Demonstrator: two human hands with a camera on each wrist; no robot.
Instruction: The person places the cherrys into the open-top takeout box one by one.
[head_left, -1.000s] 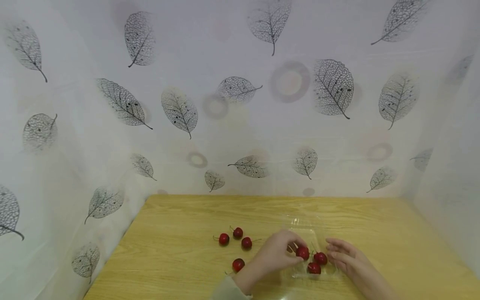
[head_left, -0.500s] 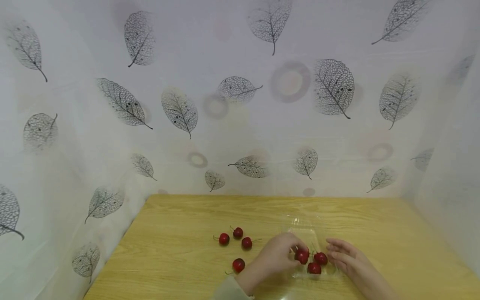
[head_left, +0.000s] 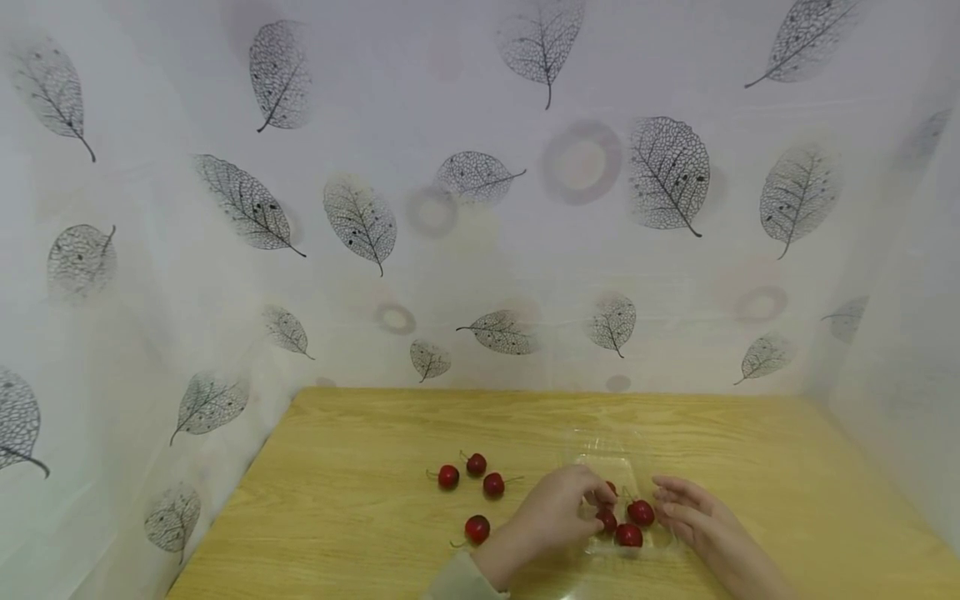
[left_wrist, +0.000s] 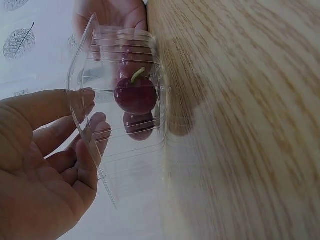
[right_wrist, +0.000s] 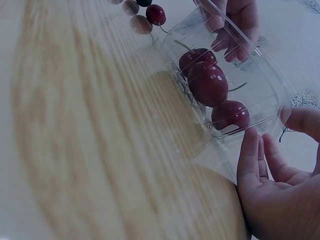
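Note:
A clear plastic container (head_left: pixel 603 460) stands on the table with several dark red cherries (head_left: pixel 641 512) inside. My left hand (head_left: pixel 564 505) hovers at its left side, fingers loosely bent around the rim. In the left wrist view nothing sits between the fingers of that hand, and a cherry (left_wrist: pixel 136 95) with a short green stem shows through the wall. In the head view the left fingers partly cover two of the cherries. My right hand (head_left: pixel 701 525) rests against the container's right side, fingers nearly straight. In the right wrist view its fingertips touch the clear wall and rim near a cherry (right_wrist: pixel 230 115).
Left of the container, three stemmed cherries (head_left: pixel 476 465) form a loose group on the wooden table (head_left: pixel 352 508). A single cherry (head_left: pixel 477 529) lies nearer, close beside the left forearm. Leaf-printed white sheeting (head_left: pixel 495 250) rises behind the table and at both sides.
The cherry that my left fingers held a moment ago is released and lies lower, among the others in the container. My right hand stays in place.

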